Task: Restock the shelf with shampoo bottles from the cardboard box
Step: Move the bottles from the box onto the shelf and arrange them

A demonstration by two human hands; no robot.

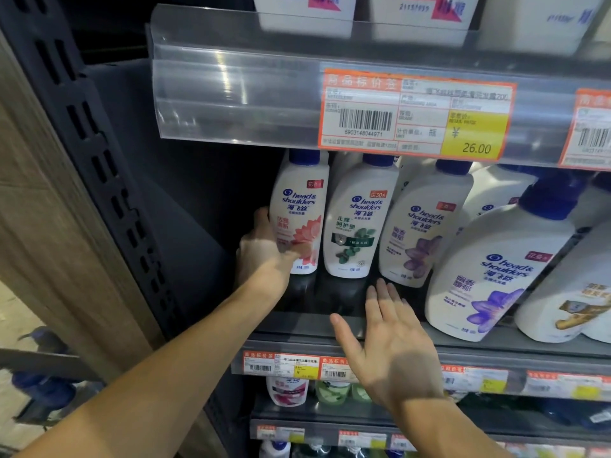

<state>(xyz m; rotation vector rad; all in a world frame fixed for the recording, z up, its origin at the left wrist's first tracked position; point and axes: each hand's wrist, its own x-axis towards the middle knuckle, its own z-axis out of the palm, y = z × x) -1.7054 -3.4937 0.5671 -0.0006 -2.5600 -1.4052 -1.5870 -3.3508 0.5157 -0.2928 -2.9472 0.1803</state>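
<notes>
White pink-flower bottle [299, 213] gripped by left hand [264, 256] | right hand [390, 342] spread, empty | green-leaf bottle [358, 219] adjacent

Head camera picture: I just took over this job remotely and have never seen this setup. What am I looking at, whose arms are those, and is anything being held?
One view only, from a camera worn on a person's head; there is no robot. The left hand grips the pink-flower shampoo bottle at the left end of the shelf. The right hand is open, holding nothing, near the shelf's front edge. Beside the held bottle stand a green-leaf bottle, a purple-flower bottle and a larger purple-flower bottle. No cardboard box is visible.
</notes>
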